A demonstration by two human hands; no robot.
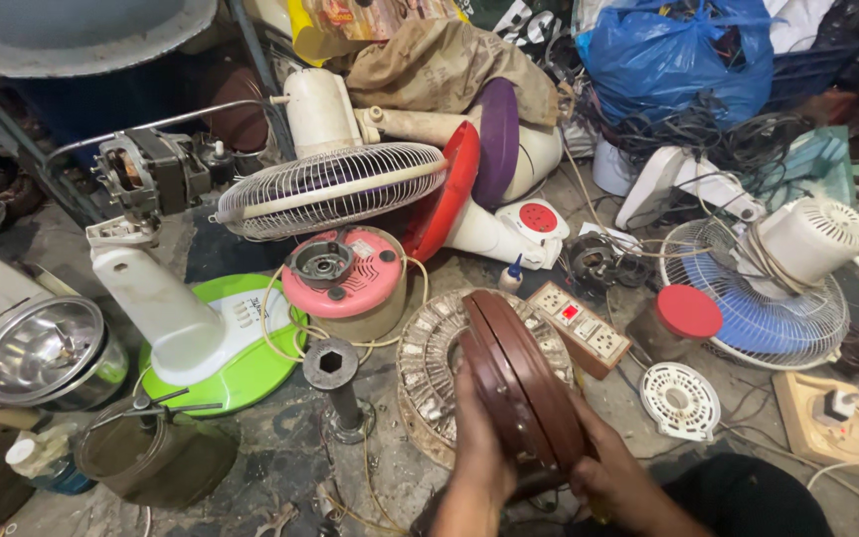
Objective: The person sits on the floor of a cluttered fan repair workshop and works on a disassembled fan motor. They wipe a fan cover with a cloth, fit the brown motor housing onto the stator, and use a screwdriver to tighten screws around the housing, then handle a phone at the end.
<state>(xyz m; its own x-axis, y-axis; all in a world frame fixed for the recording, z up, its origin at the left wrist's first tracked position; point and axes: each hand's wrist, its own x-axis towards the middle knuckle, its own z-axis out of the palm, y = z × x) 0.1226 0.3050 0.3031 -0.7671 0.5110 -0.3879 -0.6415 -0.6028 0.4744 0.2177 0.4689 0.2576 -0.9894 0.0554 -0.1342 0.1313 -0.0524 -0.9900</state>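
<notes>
Nearest to you, your left hand [477,438] presses flat against the near face of a dark brown round metal motor housing [521,383], fingers spread and laid on it rather than curled. Your right hand [603,477] grips the same housing from below at its lower right rim, fingers wrapped around the edge; the fingertips are hidden behind it.

You hold the housing on edge, tilted, so you see it as a narrow oval. Its long axis runs from the upper left, near the top rim, down to the lower right by your right hand. A seam between its two halves follows that line. Its flat faces turn left and right, not up.

Just behind the housing, touching or nearly so, a round stator ring with copper windings [429,368] lies flat on the grey floor. Left of it stands a dark hexagonal socket post [332,370], and behind that a pink-topped cylindrical motor unit [345,278]. A white switch-and-socket board [582,326] lies just right of the housing's top. Farther right sit a red-lidded jar [686,313] and a small white round grille [679,400].
</notes>
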